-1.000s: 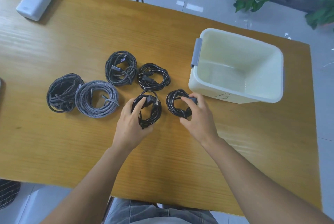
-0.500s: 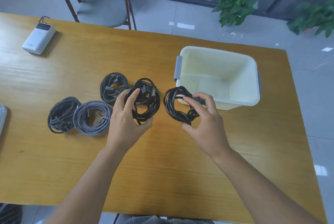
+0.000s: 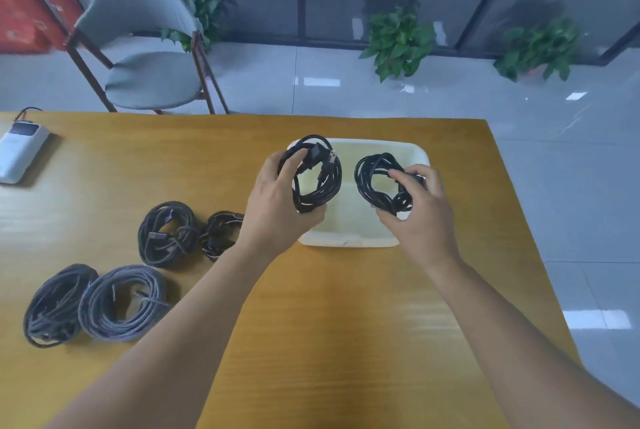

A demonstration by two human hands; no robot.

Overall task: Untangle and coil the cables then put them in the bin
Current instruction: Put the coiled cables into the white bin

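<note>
My left hand [image 3: 273,210] grips a coiled black cable [image 3: 317,174] and holds it above the left half of the cream plastic bin [image 3: 349,242]. My right hand [image 3: 420,215] grips a second coiled black cable [image 3: 377,182] above the bin's right half. Both coils hang in the air over the bin's opening. Several more coils lie on the wooden table to the left: a small black coil [image 3: 220,234] partly hidden by my left wrist, a dark grey coil [image 3: 166,234], a lighter grey braided coil [image 3: 123,302] and a dark braided coil [image 3: 57,304].
A white power bank [image 3: 20,151] lies at the table's far left. A grey chair [image 3: 149,47] stands behind the table. Potted plants [image 3: 398,40] line the glass wall. The table's right edge [image 3: 512,206] runs close to the bin.
Both hands lifted their black coils off the table and carried them forward and right, over the bin. The camera tilted up, showing more of the room.
</note>
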